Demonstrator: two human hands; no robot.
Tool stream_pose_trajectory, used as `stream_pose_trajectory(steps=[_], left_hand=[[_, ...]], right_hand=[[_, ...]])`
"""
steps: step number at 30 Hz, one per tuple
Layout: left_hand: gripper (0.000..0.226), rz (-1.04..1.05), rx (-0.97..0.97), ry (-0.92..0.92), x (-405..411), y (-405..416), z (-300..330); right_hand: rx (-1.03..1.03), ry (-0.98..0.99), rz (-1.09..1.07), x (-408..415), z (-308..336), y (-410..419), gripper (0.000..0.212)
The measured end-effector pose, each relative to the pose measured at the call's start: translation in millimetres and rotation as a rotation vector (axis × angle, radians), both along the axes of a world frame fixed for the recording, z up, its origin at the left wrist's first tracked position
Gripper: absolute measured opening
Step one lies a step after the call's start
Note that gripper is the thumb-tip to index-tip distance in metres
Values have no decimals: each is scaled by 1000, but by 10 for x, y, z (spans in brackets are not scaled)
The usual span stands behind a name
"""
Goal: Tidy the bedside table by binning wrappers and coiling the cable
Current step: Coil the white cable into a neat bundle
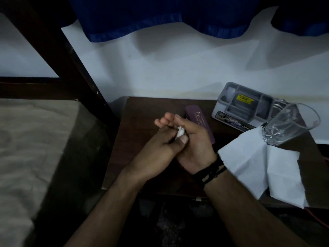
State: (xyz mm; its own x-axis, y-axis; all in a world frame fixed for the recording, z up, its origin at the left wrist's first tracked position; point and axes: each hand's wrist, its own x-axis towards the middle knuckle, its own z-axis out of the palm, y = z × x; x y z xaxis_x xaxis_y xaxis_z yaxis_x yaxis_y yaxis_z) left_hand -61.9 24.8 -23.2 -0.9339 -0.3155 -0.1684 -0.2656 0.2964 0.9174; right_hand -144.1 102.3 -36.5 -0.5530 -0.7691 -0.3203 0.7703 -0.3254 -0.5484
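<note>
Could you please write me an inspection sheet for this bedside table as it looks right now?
Surface: dark wooden table, dimly lit, against a pale wall.
Job's things: small white scrap pinched between both hands; whether it is a wrapper cannot be told. No bin in view.
Clutter: purple case partly behind the right hand; grey box at the back; glass standing on a creased white paper.
Grippers: left hand and right hand both closed on the scrap above the table.
Cables: thin red line at the lower right edge, possibly a cable, uncoiled.
Surroundings: bed to the left, dark post, blue curtain above.
</note>
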Motion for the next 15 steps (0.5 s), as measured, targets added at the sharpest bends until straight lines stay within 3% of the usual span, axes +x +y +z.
stream_pose_trajectory(steps=[3, 7, 11, 15], left_hand=[[33, 94, -371, 52, -19, 37, -83], [36, 288, -227, 168, -23, -20, -84], [24, 169, -510, 348, -12, 19, -85], [11, 77, -683, 369, -6, 38, -149]], right_hand=[[1, -114, -54, -24, -1, 2, 20], [-7, -219, -153, -85, 34, 12, 20], [-24, -224, -169, -85, 58, 28, 23], [-1, -195, -160, -74, 20, 12, 22]])
